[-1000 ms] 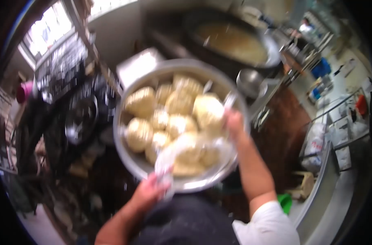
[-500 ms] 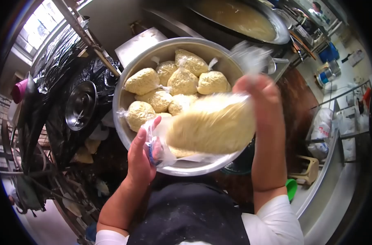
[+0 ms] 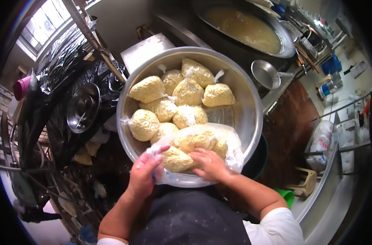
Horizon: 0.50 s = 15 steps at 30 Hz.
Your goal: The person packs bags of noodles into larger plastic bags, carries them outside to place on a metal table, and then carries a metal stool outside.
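A large metal basin (image 3: 257,118) in front of me holds several knotted clear bags of pale yellow, noodle-like shreds (image 3: 188,92). At its near side a large translucent plastic bag (image 3: 222,130) lies open, with filled small bags inside. My left hand (image 3: 143,171) grips the left edge of this plastic bag, thumb and fingers closed on the film. My right hand (image 3: 210,164) reaches into the bag's mouth. Its fingers are stretched out and touch the nearest small bag of yellow shreds (image 3: 177,159), without wrapping round it.
A wide pan of cloudy liquid (image 3: 288,45) stands beyond the basin. A metal ladle (image 3: 266,74) lies to the right, a metal bowl (image 3: 97,106) on black plastic sheeting to the left. A metal post (image 3: 98,45) rises at the back left.
My right hand has come down from the right and lowered a small filled bag into the large plastic bag, loosening its grasp. My left hand stays on the bag's edge.
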Motion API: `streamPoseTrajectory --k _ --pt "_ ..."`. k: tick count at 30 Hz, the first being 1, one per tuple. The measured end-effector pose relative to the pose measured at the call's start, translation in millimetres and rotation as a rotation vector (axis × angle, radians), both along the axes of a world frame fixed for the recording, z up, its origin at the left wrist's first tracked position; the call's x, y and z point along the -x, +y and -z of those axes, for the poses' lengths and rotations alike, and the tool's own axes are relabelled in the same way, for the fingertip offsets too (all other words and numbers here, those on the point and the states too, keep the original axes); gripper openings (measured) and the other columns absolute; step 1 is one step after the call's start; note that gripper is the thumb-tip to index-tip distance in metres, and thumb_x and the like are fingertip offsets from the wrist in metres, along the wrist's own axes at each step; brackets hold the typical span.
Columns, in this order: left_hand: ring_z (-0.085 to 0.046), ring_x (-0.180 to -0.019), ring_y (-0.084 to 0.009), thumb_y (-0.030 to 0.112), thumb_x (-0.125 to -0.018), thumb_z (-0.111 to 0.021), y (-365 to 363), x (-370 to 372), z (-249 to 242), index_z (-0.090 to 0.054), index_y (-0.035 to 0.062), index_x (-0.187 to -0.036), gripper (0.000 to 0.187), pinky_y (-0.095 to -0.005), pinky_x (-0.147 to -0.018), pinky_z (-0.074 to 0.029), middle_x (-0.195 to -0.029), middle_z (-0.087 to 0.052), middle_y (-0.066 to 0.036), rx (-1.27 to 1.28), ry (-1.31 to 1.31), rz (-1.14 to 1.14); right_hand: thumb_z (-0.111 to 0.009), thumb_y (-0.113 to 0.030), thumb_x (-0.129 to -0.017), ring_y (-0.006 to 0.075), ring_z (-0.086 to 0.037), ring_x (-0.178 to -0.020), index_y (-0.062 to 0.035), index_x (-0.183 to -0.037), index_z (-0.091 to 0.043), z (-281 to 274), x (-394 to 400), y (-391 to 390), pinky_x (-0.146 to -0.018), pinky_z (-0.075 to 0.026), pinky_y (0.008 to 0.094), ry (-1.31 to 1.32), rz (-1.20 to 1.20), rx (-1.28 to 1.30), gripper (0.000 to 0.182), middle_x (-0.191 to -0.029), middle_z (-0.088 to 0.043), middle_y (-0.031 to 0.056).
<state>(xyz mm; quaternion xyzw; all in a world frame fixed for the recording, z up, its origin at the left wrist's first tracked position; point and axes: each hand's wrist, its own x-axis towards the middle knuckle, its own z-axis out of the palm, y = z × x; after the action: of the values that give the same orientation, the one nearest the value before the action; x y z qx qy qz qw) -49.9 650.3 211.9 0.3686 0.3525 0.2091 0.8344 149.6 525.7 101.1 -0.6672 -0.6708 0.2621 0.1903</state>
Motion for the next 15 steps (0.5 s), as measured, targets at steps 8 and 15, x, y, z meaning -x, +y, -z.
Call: streamPoseTrajectory --k 8,15 --pt "-0.054 -0.071 -0.0142 0.024 -0.089 -0.052 -4.5 -8.2 7.1 -0.066 0.0018 -0.093 0.026 -0.0247 -0.069 -0.043 -0.074 -0.059 -0.005 -0.401 0.185 0.198 -0.065 -0.025 -0.078 0.0239 -0.065 -0.076 -0.0101 -0.101 -0.064 -64.5 -45.2 57.4 -0.070 -0.051 0.0333 0.352 0.181 -0.074 0.028 -0.087 -0.067 0.0098" --pt "-0.060 -0.065 -0.0305 0.023 -0.082 -0.059 -17.3 -21.6 17.7 -0.064 0.0046 -0.080 0.020 -0.0375 -0.063 -0.047 -0.077 -0.063 -0.015 -0.883 0.723 0.692 -0.064 -0.027 -0.072 0.0293 -0.063 -0.074 -0.0114 -0.081 -0.067 -29.8 -18.4 52.5 -0.067 -0.050 0.0383 -0.041 -0.270 0.486 0.018 -0.074 -0.065 0.0113"
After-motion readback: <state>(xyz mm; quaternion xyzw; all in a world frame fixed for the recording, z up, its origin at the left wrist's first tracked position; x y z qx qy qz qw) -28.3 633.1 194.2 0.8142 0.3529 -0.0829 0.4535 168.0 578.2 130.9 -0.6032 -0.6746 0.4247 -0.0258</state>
